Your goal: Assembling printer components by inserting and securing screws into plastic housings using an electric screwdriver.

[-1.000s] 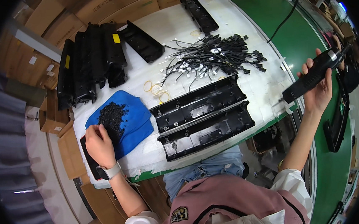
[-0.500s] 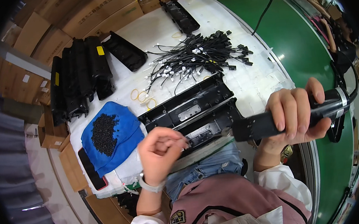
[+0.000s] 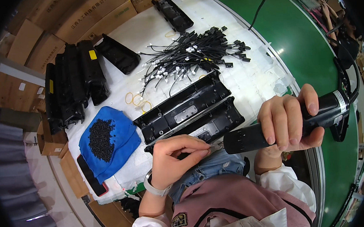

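My right hand (image 3: pixel 288 121) is wrapped around a black electric screwdriver (image 3: pixel 243 139), which lies nearly level with its tip toward my left hand. Thumb and forefinger of my left hand (image 3: pixel 172 158) are pinched together right at that tip. Whatever is between them is too small to make out. Just beyond the hands, two long black plastic housing shells (image 3: pixel 171 115) lie side by side with their hollow sides up. My left hand partly covers the nearer shell (image 3: pixel 216 126). To the left, a heap of small black screws (image 3: pixel 101 140) rests on a folded blue cloth (image 3: pixel 126 136).
A tangled bundle of black cables (image 3: pixel 194 53) with white connectors spreads beyond the shells. Several black housings (image 3: pixel 72 81) stand at the left, with a single shell (image 3: pixel 119 54) beside them. A phone (image 3: pixel 89 175) lies partly under the cloth. A green surface (image 3: pixel 291 42) runs along the right.
My left hand has moved right, to the screwdriver's tip, and its fingers have come together in a pinch. The screwdriver has shifted slightly left and down.
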